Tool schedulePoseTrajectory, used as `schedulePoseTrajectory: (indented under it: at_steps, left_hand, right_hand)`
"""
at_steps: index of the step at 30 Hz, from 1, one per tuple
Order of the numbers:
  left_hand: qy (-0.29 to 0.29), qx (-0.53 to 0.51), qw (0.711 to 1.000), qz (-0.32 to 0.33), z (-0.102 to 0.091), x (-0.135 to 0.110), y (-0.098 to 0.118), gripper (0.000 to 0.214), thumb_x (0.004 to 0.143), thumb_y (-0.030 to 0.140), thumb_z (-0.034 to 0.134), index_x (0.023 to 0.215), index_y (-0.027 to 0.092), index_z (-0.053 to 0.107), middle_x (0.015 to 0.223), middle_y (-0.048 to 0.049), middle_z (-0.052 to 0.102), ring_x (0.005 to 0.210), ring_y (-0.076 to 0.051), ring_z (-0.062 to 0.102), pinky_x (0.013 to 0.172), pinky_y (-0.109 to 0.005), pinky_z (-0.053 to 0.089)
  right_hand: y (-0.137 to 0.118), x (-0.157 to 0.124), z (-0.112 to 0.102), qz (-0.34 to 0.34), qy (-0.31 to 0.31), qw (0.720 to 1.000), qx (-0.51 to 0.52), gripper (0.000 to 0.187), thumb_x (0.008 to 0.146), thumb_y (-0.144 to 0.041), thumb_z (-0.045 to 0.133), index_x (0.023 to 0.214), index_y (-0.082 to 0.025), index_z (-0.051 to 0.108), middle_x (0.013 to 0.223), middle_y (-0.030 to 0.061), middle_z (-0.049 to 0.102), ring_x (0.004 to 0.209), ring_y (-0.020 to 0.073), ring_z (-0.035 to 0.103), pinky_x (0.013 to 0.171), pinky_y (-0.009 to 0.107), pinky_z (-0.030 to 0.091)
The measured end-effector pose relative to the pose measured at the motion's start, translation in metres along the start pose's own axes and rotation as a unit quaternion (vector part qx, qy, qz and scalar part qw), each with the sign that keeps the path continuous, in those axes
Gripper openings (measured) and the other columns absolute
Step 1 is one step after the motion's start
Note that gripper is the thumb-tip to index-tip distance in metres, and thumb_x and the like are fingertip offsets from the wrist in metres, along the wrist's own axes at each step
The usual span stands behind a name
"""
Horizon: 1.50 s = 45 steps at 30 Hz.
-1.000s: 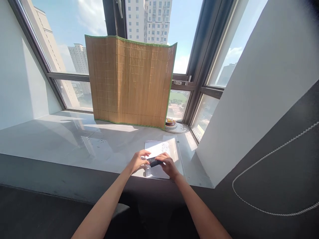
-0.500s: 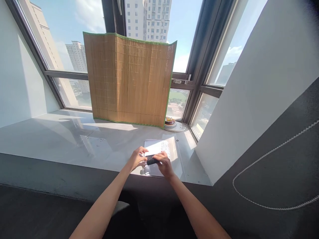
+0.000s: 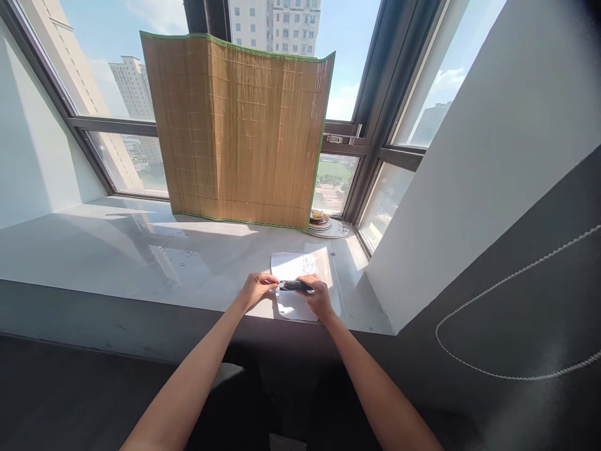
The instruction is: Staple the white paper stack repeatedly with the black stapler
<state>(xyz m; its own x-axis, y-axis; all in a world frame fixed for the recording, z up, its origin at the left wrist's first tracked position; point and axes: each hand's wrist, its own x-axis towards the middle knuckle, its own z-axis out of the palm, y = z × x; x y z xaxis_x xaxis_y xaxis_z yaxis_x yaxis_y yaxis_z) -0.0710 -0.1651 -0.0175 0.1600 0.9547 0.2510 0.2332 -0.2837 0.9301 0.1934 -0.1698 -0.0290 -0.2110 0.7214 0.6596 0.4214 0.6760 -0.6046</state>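
My right hand [image 3: 320, 299] is closed around a slim black handheld tool with a silver end [image 3: 292, 285], held level over the paper. From the other side my left hand [image 3: 256, 289] reaches in, its thumb and fingers pinched together right at the silver end. Whatever sits between those left fingertips is too small to make out. Beneath the tool lies a white sheet of paper [image 3: 288, 266], possibly a small stack, near the front edge of the sill. Its upper right part carries a patch of dark, speckled marks. Both hands partly cover the paper.
The pale window sill [image 3: 117, 263] has a front edge just below my hands. A bamboo mat with green edging [image 3: 244, 131] leans against the window. Beside it stands a stack of plates [image 3: 328, 227]. A beaded cord [image 3: 441, 338] hangs at the right.
My right hand has turned the black tool so that its silver end shows toward my left hand. The left fingers have closed into a pinch there. The view has tilted slightly downward.
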Motion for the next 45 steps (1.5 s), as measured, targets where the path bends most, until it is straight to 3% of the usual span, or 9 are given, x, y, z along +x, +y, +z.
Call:
schedulePoseTrajectory:
  at_steps: [4,10,17,21,25,31,37,41,45]
  left_hand:
    - [0.002,0.056,0.998,0.021,0.003,0.001,0.002,0.029,0.081,0.044,0.085,0.097,0.021,0.086,0.101,-0.0092,0.082,0.081,-0.021,0.072,0.074,-0.035,0.063]
    - [-0.017,0.1,0.993,0.057,0.007,0.003,0.006,0.014,0.079,0.029,0.08,0.09,0.021,0.08,0.102,-0.0073,0.078,0.086,-0.02,0.067,0.075,-0.032,0.057]
    - [-0.005,0.115,0.993,0.036,0.005,0.004,0.001,0.019,0.081,0.034,0.078,0.096,0.021,0.077,0.103,-0.0071,0.077,0.085,-0.021,0.067,0.078,-0.034,0.058]
    - [0.027,0.147,0.988,0.05,0.005,0.006,-0.009,0.024,0.097,0.034,0.062,0.107,0.023,0.081,0.115,-0.0116,0.077,0.104,-0.027,0.07,0.095,-0.042,0.059]
    - [0.043,0.193,0.978,0.06,0.009,0.01,-0.018,0.023,0.094,0.03,0.068,0.108,0.024,0.085,0.131,-0.0145,0.076,0.129,-0.036,0.065,0.118,-0.052,0.05]
    - [0.043,0.268,0.961,0.052,0.013,0.012,-0.023,0.03,0.097,0.028,0.062,0.116,0.022,0.085,0.138,-0.0146,0.074,0.131,-0.036,0.064,0.121,-0.053,0.048]
    - [0.037,0.289,0.955,0.048,0.013,0.01,-0.019,0.027,0.095,0.024,0.067,0.114,0.023,0.086,0.142,-0.0142,0.073,0.133,-0.037,0.063,0.122,-0.051,0.046]
    - [0.031,0.302,0.952,0.042,0.013,0.01,-0.015,0.027,0.096,0.022,0.065,0.115,0.023,0.085,0.14,-0.0146,0.073,0.133,-0.037,0.064,0.12,-0.05,0.048]
    - [0.024,0.316,0.947,0.042,0.015,0.009,-0.016,0.031,0.098,0.021,0.059,0.118,0.021,0.083,0.142,-0.0165,0.071,0.133,-0.038,0.064,0.119,-0.053,0.046]
  right_hand:
    - [-0.001,0.0,0.004,-0.027,-0.028,0.999,-0.02,0.013,0.098,-0.032,0.076,0.105,-0.026,0.084,0.102,0.0071,0.085,0.09,0.0276,0.069,0.084,0.041,0.055]
    - [0.004,-0.004,0.009,-0.089,-0.078,0.992,-0.037,0.016,0.103,-0.029,0.072,0.114,-0.03,0.084,0.109,0.0053,0.085,0.095,0.0268,0.072,0.092,0.04,0.055]
    - [0.003,-0.002,0.01,-0.041,-0.09,0.994,-0.053,0.027,0.097,-0.019,0.073,0.121,-0.028,0.082,0.113,0.0062,0.083,0.103,0.0279,0.072,0.092,0.04,0.058]
    - [0.0,0.001,0.012,-0.015,-0.102,0.994,-0.028,0.042,0.097,-0.017,0.072,0.137,-0.029,0.076,0.121,0.0078,0.08,0.109,0.0264,0.073,0.096,0.039,0.06]
    - [-0.001,0.001,0.013,-0.011,-0.113,0.993,-0.039,0.044,0.098,-0.017,0.072,0.139,-0.03,0.075,0.118,0.0068,0.078,0.106,0.0243,0.072,0.094,0.037,0.06]
    - [-0.002,0.0,0.011,-0.002,-0.109,0.992,-0.059,0.045,0.098,-0.018,0.071,0.141,-0.031,0.074,0.108,0.0049,0.076,0.098,0.0229,0.071,0.087,0.034,0.059]
    - [-0.001,-0.001,0.012,0.003,-0.101,0.993,-0.056,0.042,0.097,-0.018,0.072,0.136,-0.031,0.078,0.105,0.0046,0.077,0.093,0.0221,0.072,0.083,0.032,0.06]
    - [0.007,-0.011,-0.01,0.01,-0.051,0.998,-0.025,0.04,0.097,-0.02,0.071,0.136,-0.03,0.078,0.114,0.0074,0.079,0.101,0.0249,0.074,0.089,0.037,0.062]
    - [0.023,-0.034,-0.066,0.041,0.007,0.999,-0.015,0.039,0.101,-0.026,0.067,0.138,-0.028,0.078,0.113,0.0084,0.078,0.102,0.0262,0.075,0.091,0.039,0.063]
